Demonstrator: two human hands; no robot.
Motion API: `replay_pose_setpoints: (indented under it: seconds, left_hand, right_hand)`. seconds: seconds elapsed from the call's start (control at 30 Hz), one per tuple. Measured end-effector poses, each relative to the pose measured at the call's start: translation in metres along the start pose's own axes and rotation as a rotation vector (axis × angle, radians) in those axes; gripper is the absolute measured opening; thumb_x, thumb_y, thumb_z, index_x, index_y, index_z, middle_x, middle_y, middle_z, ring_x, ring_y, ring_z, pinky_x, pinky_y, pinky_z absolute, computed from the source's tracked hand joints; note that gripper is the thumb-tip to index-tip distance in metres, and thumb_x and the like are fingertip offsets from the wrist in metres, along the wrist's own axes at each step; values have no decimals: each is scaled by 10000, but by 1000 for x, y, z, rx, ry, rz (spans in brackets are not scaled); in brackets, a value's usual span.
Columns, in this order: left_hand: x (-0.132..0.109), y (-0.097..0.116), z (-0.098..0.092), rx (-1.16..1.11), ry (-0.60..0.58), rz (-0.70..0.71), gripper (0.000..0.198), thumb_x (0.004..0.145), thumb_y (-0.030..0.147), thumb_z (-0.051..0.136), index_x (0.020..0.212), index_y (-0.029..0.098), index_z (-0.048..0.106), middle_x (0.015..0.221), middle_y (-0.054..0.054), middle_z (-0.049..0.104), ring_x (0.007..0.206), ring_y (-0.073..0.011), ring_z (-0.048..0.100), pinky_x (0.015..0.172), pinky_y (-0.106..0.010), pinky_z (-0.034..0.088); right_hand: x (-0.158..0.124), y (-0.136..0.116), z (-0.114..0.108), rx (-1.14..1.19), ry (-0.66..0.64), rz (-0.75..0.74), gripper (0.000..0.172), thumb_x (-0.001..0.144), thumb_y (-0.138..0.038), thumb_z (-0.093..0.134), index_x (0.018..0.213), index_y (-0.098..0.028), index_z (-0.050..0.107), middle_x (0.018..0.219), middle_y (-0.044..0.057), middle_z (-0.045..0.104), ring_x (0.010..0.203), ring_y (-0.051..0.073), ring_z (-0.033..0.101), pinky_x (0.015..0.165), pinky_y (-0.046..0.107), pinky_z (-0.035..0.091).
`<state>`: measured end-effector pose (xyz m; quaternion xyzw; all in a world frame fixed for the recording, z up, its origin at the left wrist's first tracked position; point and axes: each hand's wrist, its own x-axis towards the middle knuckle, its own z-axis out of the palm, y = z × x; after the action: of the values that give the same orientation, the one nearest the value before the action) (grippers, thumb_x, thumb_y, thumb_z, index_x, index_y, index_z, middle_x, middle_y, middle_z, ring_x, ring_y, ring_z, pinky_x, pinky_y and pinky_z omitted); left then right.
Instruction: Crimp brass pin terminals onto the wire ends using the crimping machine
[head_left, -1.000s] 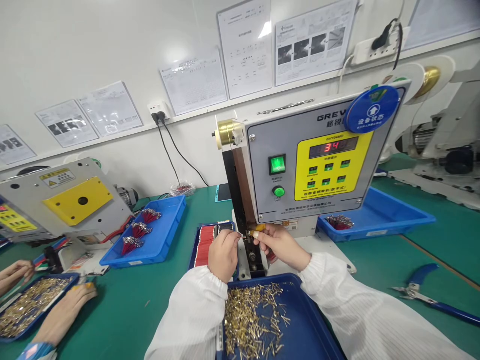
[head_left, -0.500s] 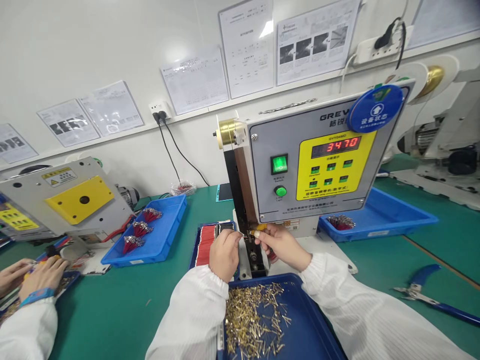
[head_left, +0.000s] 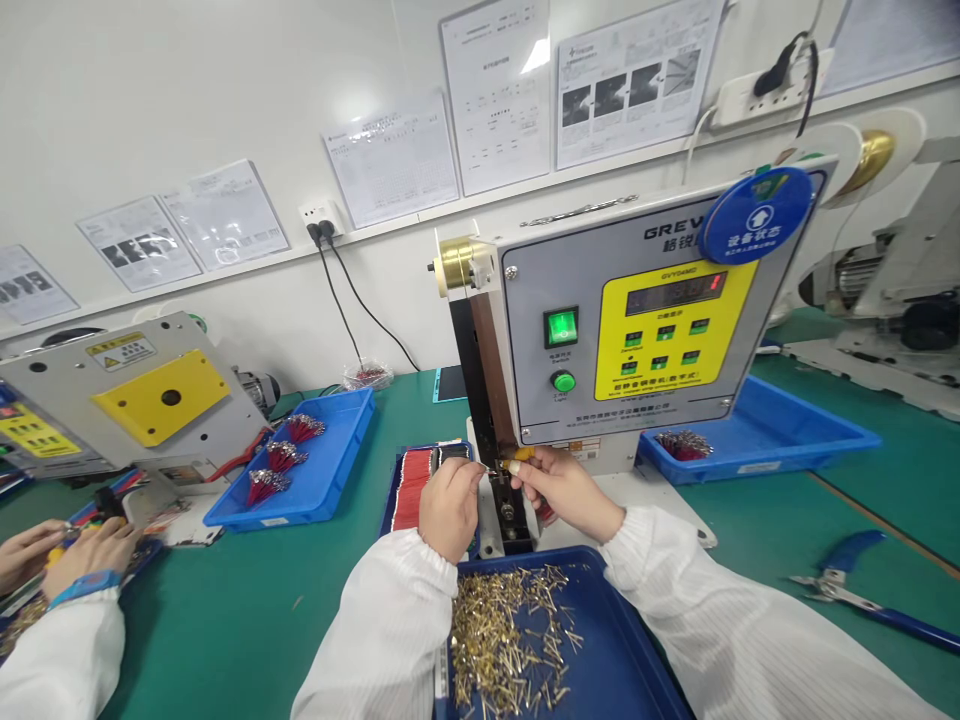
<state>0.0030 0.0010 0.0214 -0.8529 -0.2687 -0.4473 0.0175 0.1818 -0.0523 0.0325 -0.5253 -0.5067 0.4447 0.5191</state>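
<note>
Both of the person's hands are up at the foot of a grey machine (head_left: 645, 330) in the middle of the frame. The left hand (head_left: 448, 505) is curled narrow, thumb and forefinger pinched on a thin pin (head_left: 489, 470) that points into the black post under the machine's front edge. The right hand (head_left: 566, 490) is pinched just as tight on the other side of that post, with a yellow bit at its fingertips; I cannot tell whether that is something held or a finger cover.

The machine's face reads "GREV" before a round blue sign (head_left: 757, 215) with a white arrow covers the rest. Below is a yellow panel (head_left: 671, 330) with a red number display too blurred to read, and a lit green switch (head_left: 562, 327) sits above a green button (head_left: 562, 381).

At bottom centre, between the white sleeves, a blue tray (head_left: 622, 660) holds a heap of brass pins (head_left: 502, 630). A small tray of red pieces (head_left: 411, 490) lies just left of the left hand. Left of centre, another blue tray (head_left: 341, 460) holds red wire bundles (head_left: 279, 460), and a third tray (head_left: 787, 430) lies right of the machine.

Blue-handled pliers (head_left: 855, 580) lie on the green table (head_left: 247, 580) at lower right. At lower left a co-worker's hand (head_left: 82, 555) with a blue wristband works beside a second machine with a yellow plate (head_left: 161, 395). Printed sheets (head_left: 495, 95) on the wall are too small to read.
</note>
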Motion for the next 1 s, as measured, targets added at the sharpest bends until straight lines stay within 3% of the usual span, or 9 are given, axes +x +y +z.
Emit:
replay_pose_setpoints:
  seconds: [0.4,0.53,1.0]
  left_hand:
    - [-1,-3,1,17,56,43,243,905,100,437,999,199,639,979,-76,600,922,-171,564,791,-296,489]
    - [0,0,-2,69,90,36,241,896,99,463,966,209,666,899,-67,583,867,-173,531,756,-301,460]
    - [1,0,0,27,56,40,156,913,159,489,930,187,642,886,-61,616,862,-173,536,766,-298,456]
  right_hand:
    - [0,2,1,21,17,-3,308,759,-509,586,694,-213,525,502,-55,475,391,101,429,325,207,297]
    - [-1,1,6,41,64,-18,300,762,-509,572,703,-222,508,482,-63,453,382,97,395,344,220,318]
    - [-3,2,9,-19,133,-64,251,774,-466,563,723,-226,507,518,-56,478,398,103,419,363,230,345]
